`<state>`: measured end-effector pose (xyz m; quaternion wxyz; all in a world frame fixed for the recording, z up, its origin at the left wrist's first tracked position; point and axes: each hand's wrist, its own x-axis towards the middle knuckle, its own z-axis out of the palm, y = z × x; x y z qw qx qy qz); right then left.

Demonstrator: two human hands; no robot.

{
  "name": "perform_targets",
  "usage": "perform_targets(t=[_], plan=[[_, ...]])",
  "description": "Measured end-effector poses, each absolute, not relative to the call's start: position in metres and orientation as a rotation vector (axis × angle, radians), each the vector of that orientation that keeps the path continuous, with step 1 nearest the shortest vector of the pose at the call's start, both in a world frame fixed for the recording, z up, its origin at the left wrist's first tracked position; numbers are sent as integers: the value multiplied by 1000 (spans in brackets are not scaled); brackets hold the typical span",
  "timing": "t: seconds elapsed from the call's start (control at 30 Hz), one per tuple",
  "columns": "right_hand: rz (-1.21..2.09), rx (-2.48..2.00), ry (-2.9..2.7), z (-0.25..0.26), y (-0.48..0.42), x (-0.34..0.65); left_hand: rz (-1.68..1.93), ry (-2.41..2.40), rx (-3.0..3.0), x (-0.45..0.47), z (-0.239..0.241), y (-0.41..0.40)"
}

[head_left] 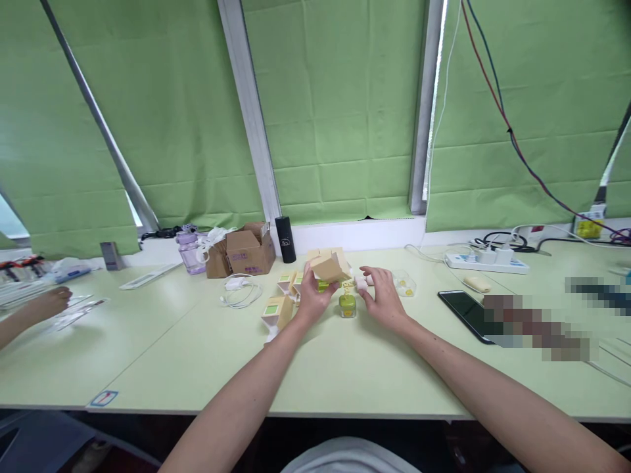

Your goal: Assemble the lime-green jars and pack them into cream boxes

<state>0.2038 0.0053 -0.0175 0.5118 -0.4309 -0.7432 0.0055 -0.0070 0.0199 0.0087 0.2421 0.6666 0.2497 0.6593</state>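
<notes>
My left hand (312, 299) grips a small pale-yellow cardboard box (331, 265), tilted above the table with its flaps out. My right hand (386, 297) hovers with thumb and fingers apart beside small pale-pink pieces (361, 282); whether a fingertip touches one, I cannot tell. Between the hands, a little green-and-clear container (348, 306) with a yellow mark stands on the table. Left of my left wrist are several similar boxes with green windows, the nearest box (277, 311) lying closest to me. Just past my right hand lies a clear plastic piece with yellow spots (406, 286).
A brown carton (250, 249), black cylinder (284, 240) and purple bottle (191, 252) line the back. A white cable (241, 290) lies left. Rightward are a phone (463, 313) and power strip (486, 263). Another person's hand (53, 302) works at far left.
</notes>
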Motion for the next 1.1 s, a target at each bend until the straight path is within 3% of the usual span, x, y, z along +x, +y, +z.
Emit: perform_targets(t=[1.1], plan=[[376, -567, -1823, -11, -10, 196, 1520, 692, 1678, -2, 14, 18]])
